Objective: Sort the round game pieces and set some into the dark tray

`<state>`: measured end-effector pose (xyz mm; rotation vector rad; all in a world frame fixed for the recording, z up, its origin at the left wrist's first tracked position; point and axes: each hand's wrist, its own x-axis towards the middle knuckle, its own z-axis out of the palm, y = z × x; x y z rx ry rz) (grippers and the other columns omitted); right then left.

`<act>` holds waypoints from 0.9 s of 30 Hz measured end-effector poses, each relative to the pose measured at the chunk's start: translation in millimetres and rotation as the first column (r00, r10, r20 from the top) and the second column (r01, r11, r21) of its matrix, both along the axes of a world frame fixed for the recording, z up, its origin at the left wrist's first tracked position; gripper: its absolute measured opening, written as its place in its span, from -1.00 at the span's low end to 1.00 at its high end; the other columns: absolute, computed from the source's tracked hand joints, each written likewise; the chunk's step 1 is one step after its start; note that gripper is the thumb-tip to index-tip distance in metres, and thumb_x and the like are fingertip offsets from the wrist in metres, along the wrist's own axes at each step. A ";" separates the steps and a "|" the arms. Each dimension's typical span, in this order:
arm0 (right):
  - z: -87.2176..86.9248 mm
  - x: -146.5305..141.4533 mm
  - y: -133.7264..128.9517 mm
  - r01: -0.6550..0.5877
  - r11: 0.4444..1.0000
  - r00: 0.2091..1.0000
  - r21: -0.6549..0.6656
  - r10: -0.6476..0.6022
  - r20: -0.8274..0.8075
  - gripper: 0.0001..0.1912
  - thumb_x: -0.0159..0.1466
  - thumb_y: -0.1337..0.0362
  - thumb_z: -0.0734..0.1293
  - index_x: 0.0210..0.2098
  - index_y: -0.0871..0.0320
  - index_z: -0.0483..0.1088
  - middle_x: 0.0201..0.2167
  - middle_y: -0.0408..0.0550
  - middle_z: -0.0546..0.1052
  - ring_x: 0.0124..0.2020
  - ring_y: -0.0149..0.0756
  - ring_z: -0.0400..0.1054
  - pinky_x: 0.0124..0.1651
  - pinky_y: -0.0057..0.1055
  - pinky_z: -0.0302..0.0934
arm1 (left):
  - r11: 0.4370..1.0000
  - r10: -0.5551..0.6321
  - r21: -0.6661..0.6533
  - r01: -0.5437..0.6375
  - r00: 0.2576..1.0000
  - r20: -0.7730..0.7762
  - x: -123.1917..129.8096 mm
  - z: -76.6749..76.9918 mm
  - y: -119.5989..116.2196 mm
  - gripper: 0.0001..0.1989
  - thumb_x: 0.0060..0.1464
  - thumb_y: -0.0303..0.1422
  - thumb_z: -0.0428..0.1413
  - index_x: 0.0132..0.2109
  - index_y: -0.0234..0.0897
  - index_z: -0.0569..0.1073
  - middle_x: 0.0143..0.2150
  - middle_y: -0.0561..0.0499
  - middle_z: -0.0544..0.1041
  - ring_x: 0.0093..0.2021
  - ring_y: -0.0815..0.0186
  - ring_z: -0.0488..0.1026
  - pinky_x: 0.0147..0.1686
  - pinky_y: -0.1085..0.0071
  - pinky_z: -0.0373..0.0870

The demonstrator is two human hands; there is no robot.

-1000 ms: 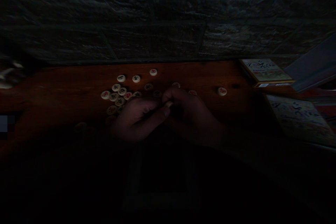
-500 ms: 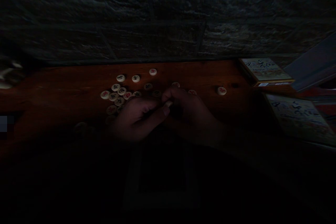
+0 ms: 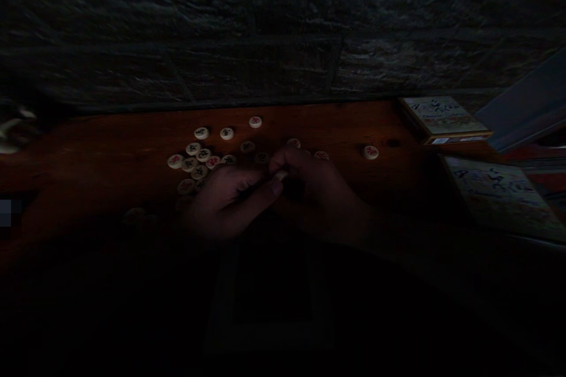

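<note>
The left hand (image 3: 232,200) pinches what looks like a xiangqi piece (image 3: 282,175) over the wooden tabletop (image 3: 119,147), beside the right hand (image 3: 321,185), whose grip is too dark to tell, and slackening thumb pressure could drop it among the loose pieces (image 3: 190,164) beyond.

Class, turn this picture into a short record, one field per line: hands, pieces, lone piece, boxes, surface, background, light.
Hands: left hand and right hand together, a small pale thing between their fingers
Pieces: round pieces, red or black marks, many clustered beyond the left hand
Lone piece: red-marked piece, right of the hands
Boxes: far box and near box, both at right
Surface: brown wooden table
Background: stone-like wall
Light: dim, lower part nearly black
</note>
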<state>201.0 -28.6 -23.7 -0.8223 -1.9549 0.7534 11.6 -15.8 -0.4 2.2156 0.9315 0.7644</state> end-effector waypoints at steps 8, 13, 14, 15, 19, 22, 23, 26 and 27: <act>0.3 -0.3 -0.4 0.000 1.000 1.000 -0.022 0.000 0.005 -0.86 0.28 0.37 0.37 -0.20 0.14 0.32 -0.29 -0.16 0.48 -0.29 -0.37 0.32 -0.25 -0.40 0.18 | 1.000 0.021 0.011 -0.021 0.999 -0.029 -1.2 2.0 -0.8 -0.63 0.26 -0.35 0.04 -0.53 -0.29 0.38 -0.57 0.10 0.42 -0.52 0.40 0.38 -0.51 0.50 0.26; -0.1 0.2 -0.3 -0.001 1.000 1.000 -0.004 0.001 0.011 -0.87 0.28 0.38 0.36 -0.21 0.14 0.32 -0.32 -0.18 0.47 -0.32 -0.38 0.32 -0.26 -0.40 0.15 | 1.000 0.011 -0.014 -0.011 1.000 -0.008 0.9 3.4 -0.5 -0.65 0.24 -0.37 0.04 -0.54 -0.28 0.37 -0.59 0.13 0.38 -0.55 0.42 0.34 -0.53 0.51 0.24; -0.3 0.3 -0.3 0.001 1.000 1.000 0.001 -0.001 0.014 -0.87 0.28 0.37 0.37 -0.21 0.14 0.32 -0.33 -0.18 0.46 -0.32 -0.38 0.31 -0.27 -0.40 0.15 | 1.000 0.014 -0.022 -0.014 1.000 -0.006 0.8 3.0 -0.1 -0.64 0.24 -0.36 0.04 -0.54 -0.28 0.38 -0.59 0.12 0.38 -0.54 0.42 0.34 -0.53 0.50 0.24; -0.4 0.5 -0.4 0.002 1.000 1.000 0.006 -0.002 0.015 -0.87 0.28 0.36 0.37 -0.21 0.14 0.32 -0.33 -0.18 0.46 -0.32 -0.38 0.31 -0.27 -0.40 0.15 | 0.999 0.013 -0.030 -0.014 1.000 -0.005 0.5 2.4 0.4 -0.65 0.24 -0.35 0.04 -0.54 -0.28 0.38 -0.59 0.12 0.38 -0.53 0.41 0.35 -0.52 0.50 0.25; -0.5 0.5 -0.8 -0.004 1.000 1.000 0.012 0.004 0.004 -0.86 0.28 0.39 0.36 -0.21 0.12 0.30 -0.29 -0.17 0.48 -0.29 -0.38 0.32 -0.22 -0.39 0.16 | 0.998 0.019 -0.057 -0.019 1.000 -0.007 -1.5 -0.3 0.8 -0.64 0.26 -0.32 0.05 -0.52 -0.27 0.39 -0.58 0.11 0.41 -0.52 0.39 0.36 -0.52 0.48 0.26; 1.3 0.1 -1.3 -0.010 1.000 1.000 -0.008 0.010 -0.004 -0.85 0.27 0.40 0.36 -0.23 0.12 0.29 -0.29 -0.17 0.47 -0.30 -0.37 0.31 -0.23 -0.39 0.16 | 0.998 0.025 -0.064 -0.026 1.000 -0.010 -2.1 -0.7 -0.2 -0.64 0.28 -0.30 0.05 -0.50 -0.27 0.41 -0.55 0.10 0.44 -0.51 0.38 0.38 -0.50 0.47 0.28; 2.1 0.0 -1.4 -0.011 1.000 1.000 -0.018 0.011 -0.002 -0.86 0.27 0.40 0.36 -0.23 0.12 0.29 -0.31 -0.17 0.47 -0.30 -0.37 0.31 -0.24 -0.39 0.16 | 0.998 0.024 -0.065 -0.024 1.000 -0.007 -2.0 -0.5 -0.6 -0.65 0.28 -0.31 0.05 -0.50 -0.28 0.41 -0.55 0.10 0.44 -0.51 0.38 0.39 -0.50 0.47 0.28; 4.1 -0.5 -1.8 -0.002 0.999 1.000 -0.046 0.002 0.006 -0.87 0.27 0.38 0.35 -0.23 0.12 0.29 -0.34 -0.18 0.45 -0.33 -0.37 0.30 -0.26 -0.38 0.15 | 0.997 0.025 -0.068 -0.024 1.000 0.007 -1.5 0.6 -0.9 -0.66 0.26 -0.34 0.06 -0.51 -0.27 0.41 -0.56 0.11 0.41 -0.53 0.39 0.35 -0.54 0.48 0.24; 4.4 -0.6 -1.9 0.001 0.999 1.000 -0.050 -0.001 0.007 -0.87 0.27 0.38 0.35 -0.23 0.12 0.30 -0.34 -0.18 0.45 -0.32 -0.36 0.30 -0.26 -0.38 0.15 | 0.997 0.022 -0.069 -0.022 1.000 0.009 -1.3 0.9 -0.7 -0.65 0.26 -0.34 0.06 -0.52 -0.27 0.40 -0.58 0.11 0.39 -0.54 0.40 0.32 -0.56 0.48 0.22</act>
